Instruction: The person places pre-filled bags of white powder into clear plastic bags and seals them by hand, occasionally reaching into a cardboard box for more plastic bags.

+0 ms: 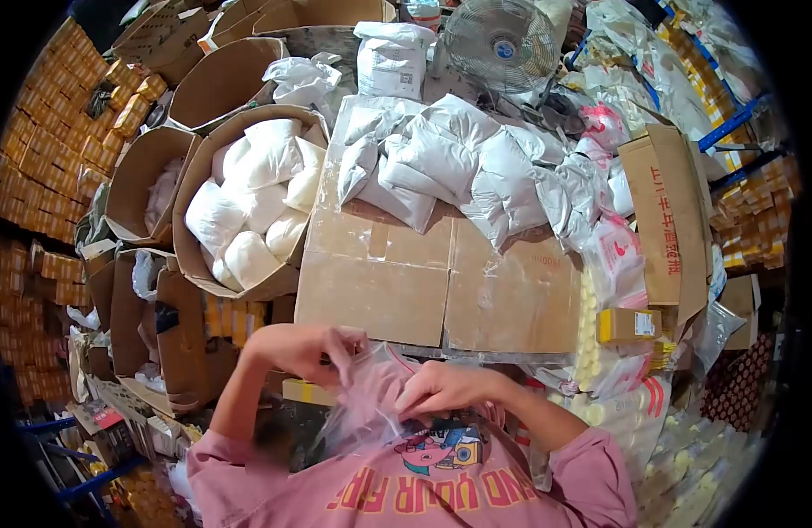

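Note:
A clear plastic zip bag (371, 383) hangs in front of my chest, with a thin red line along its upper edge. The fingers of my left hand (304, 350) are curled at the bag's left upper edge and look pinched on it. On the other side, my right hand (450, 387) grips the bag between thumb and fingers. Whether anything is inside the bag I cannot make out; my pink shirt shows through it. Just beyond both hands lies the cardboard-covered table (379, 295).
White filled packets (450, 158) lie piled across the table's far half. At left stands a round carton (184, 238) of white bags. A fan (503, 48) is at the back. On the right are a tall carton (665, 220) and a small yellow box (628, 326).

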Tool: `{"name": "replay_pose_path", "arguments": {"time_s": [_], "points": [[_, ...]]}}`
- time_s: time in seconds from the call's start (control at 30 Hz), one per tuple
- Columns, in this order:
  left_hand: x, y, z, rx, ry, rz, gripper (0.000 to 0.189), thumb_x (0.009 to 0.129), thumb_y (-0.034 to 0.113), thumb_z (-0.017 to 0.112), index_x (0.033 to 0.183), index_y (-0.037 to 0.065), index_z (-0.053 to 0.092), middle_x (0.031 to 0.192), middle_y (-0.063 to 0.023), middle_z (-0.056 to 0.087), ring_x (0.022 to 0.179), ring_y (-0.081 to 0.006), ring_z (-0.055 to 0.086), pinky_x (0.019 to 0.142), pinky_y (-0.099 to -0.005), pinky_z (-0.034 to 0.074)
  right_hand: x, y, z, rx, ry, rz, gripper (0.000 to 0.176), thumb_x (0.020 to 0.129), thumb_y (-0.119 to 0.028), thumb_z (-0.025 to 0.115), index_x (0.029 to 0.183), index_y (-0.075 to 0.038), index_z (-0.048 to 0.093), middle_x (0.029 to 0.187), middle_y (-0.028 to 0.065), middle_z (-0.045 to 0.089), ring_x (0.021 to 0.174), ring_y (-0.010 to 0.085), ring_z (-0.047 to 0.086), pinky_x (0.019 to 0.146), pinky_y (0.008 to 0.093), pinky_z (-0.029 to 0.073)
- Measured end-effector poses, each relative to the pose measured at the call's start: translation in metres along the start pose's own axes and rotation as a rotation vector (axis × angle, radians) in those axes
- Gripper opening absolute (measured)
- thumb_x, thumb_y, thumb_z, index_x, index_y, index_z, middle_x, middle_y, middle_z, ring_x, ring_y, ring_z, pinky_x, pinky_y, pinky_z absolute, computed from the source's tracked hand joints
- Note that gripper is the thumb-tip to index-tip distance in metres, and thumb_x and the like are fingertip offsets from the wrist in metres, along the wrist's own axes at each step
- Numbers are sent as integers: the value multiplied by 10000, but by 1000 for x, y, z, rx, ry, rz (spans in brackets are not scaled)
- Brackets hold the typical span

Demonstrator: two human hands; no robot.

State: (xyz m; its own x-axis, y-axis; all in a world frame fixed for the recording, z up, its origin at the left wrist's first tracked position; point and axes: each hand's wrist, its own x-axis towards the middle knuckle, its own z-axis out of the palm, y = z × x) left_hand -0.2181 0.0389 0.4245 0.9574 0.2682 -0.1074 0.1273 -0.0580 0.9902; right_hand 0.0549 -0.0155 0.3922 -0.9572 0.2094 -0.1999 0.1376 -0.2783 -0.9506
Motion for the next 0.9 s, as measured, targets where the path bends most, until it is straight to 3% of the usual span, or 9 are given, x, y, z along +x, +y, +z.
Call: {"name": "replay_pose_path", "arguments": {"time_s": [0.07, 0.17, 0.27, 0.37, 0.5, 0.63, 0.67, 0.77, 0.9], "points": [[-7, -6, -4, -194, -38, 177, 100, 735, 93, 805, 808, 72, 741, 1128, -117, 479, 969, -220, 495, 814, -327, 405, -12, -12, -9, 69, -56, 85, 185, 903, -114, 611, 1030, -3, 685, 662, 25, 613, 545, 58, 509, 469, 232, 399], [-11, 8, -6, -433, 27, 308, 121, 751, 122, 804, 812, 39, 739, 1104, -126, 506, 855, -218, 509, 782, -326, 415, -21, 9, -16, 19, -72, -70, 184, 886, -110, 630, 1025, -11, 700, 676, 21, 624, 573, 54, 508, 502, 228, 405], [3, 1, -6, -520, -94, 529, 151, 760, 122, 795, 839, 9, 735, 1023, -142, 548, 795, -226, 522, 748, -328, 424, -20, 8, -27, -42, -128, -181, 203, 864, -150, 673, 1012, -13, 695, 743, 33, 638, 659, 68, 552, 575, 235, 431], [8, -11, -3, -492, -73, 424, 154, 779, 111, 775, 858, -12, 728, 944, -151, 578, 784, -230, 537, 730, -327, 432, -18, -15, -31, -69, -53, 61, 293, 818, -159, 736, 1056, -6, 661, 838, 74, 656, 745, 120, 595, 598, 273, 449], [21, 5, -2, -214, 59, 177, 132, 871, 96, 680, 930, -21, 697, 872, -122, 631, 790, -228, 564, 725, -321, 455, -19, -25, -29, 279, 127, 93, 371, 798, -164, 766, 1125, -44, 639, 994, 37, 666, 737, 62, 581, 595, 239, 450], [24, 6, -3, 32, 144, -126, 156, 894, 138, 657, 942, -9, 685, 836, -116, 677, 710, -225, 610, 670, -315, 476, -33, -39, -39, 62, 95, 27, 298, 833, -171, 727, 1086, -40, 638, 811, 13, 657, 706, 76, 608, 609, 240, 479], [26, 4, -4, 22, 180, -83, 174, 891, 158, 664, 929, -10, 686, 796, -108, 678, 670, -221, 608, 657, -312, 479, -38, -50, -40, 106, 82, 228, 261, 815, -163, 753, 1026, -41, 660, 775, 5, 650, 702, 43, 573, 574, 215, 428], [31, 2, -15, -68, 212, -144, 176, 885, 163, 670, 910, -10, 686, 803, -113, 680, 676, -215, 612, 665, -306, 481, -41, -19, -40, -6, 189, 12, 194, 850, -142, 713, 999, -32, 659, 780, 27, 638, 648, 63, 571, 554, 223, 430], [40, -44, -42, -74, 164, -122, 182, 886, 163, 670, 878, -19, 678, 860, -102, 675, 764, -170, 618, 679, -300, 486, -48, 10, -64, 436, 411, 82, 87, 882, -67, 649, 935, 2, 646, 787, 42, 613, 660, 100, 589, 559, 233, 468]]}}
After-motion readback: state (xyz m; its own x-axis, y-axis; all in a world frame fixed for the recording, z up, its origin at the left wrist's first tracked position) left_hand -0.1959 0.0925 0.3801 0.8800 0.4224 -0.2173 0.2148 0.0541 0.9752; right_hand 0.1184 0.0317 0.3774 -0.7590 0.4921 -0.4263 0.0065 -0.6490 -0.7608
